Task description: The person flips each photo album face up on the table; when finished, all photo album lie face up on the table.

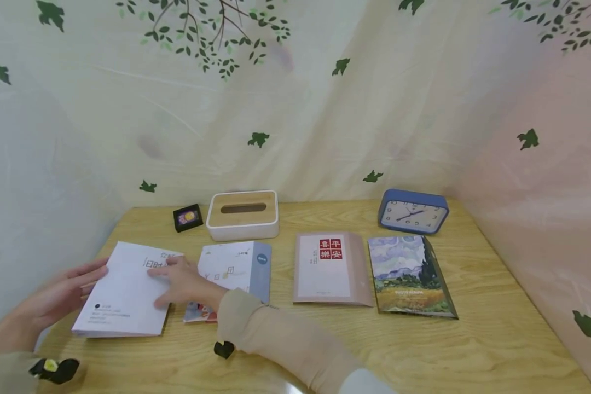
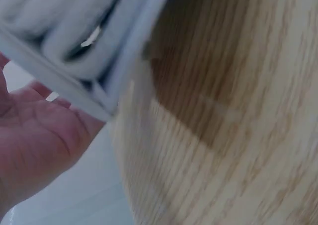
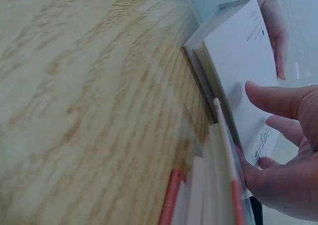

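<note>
A thick white album [image 1: 123, 295] with dark lettering lies on the left of the table, slightly turned. My left hand [image 1: 59, 298] is at its left edge with fingers extended. Reaching across, my right hand [image 1: 182, 279] lies over its upper right part, fingers spread on the cover. The left wrist view shows the album's page edges [image 2: 74, 36] with the left palm [image 2: 39, 125] beside them. In the right wrist view, the right thumb and fingers [image 3: 271, 100] are spread over the album's cover. Partly behind the right hand lies a white-and-blue album [image 1: 226, 271].
A pink-beige album [image 1: 325, 273] and a landscape-painting photo album [image 1: 409, 279] lie to the right. Along the back stand a small black box [image 1: 187, 218], a white tissue box [image 1: 243, 230] with a wooden lid, and a blue clock [image 1: 413, 212]. Curtains hang around the table [image 1: 497, 328].
</note>
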{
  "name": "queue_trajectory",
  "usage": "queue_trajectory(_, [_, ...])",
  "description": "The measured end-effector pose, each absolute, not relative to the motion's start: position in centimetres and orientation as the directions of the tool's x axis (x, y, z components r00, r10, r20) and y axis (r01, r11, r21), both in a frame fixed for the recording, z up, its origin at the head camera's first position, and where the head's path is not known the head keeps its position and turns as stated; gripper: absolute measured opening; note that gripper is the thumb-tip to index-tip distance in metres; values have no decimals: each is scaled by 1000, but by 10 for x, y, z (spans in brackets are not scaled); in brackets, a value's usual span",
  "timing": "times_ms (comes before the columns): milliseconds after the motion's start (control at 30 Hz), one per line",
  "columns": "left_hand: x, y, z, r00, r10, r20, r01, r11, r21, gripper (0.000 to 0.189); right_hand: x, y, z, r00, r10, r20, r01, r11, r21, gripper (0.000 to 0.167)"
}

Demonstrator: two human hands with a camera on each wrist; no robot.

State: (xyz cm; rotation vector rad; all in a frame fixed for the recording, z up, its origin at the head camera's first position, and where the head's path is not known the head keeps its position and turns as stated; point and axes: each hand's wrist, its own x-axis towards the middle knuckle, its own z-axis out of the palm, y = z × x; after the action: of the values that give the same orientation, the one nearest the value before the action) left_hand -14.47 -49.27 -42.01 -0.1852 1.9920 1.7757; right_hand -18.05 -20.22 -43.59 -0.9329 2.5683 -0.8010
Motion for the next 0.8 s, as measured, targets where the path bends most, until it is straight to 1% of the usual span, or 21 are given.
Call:
queue_trajectory(33, [-145, -492, -422, -879, 160, -449, -419, 189, 888, 27, -180, -203, -437, -750, -657, -78, -504, 644, -576, 71])
queue_trajectory(67, [-146, -491, -423, -875, 129, -467, -436, 213, 875, 25, -180, -204, -438, -755, -652, -73, -508, 651, -564, 70])
queue_trajectory(100, [-147, -491, -424, -871, 105, -480, -447, 237, 862, 30, -179, -204, -439, -758, -649, -66, -512, 654, -557, 70])
queue_trajectory(200, [-148, -490, -424, -861, 61, -505, -466, 301, 832, 65, -178, -204, -443, -755, -655, -33, -535, 644, -546, 67])
queue_trajectory(233, [-149, -490, -424, -858, 49, -511, -471, 320, 822, 75, -178, -204, -443, -752, -658, -26, -541, 640, -546, 66])
queue_trajectory(300, [-150, -489, -423, -856, 32, -516, -470, 367, 803, 83, -178, -203, -444, -746, -666, -14, -555, 632, -541, 64])
queue_trajectory(533, [-142, -486, -418, -879, -5, -477, -416, 498, 761, 83, -177, -205, -441, -719, -695, 0, -621, 642, -450, 52])
queue_trajectory(667, [-141, -481, -413, -883, -11, -469, -398, 546, 737, 83, -177, -204, -439, -708, -706, 8, -632, 629, -453, 49])
queue_trajectory(800, [-139, -478, -411, -884, -30, -467, -402, 557, 727, 84, -177, -204, -439, -704, -710, 7, -629, 620, -469, 48])
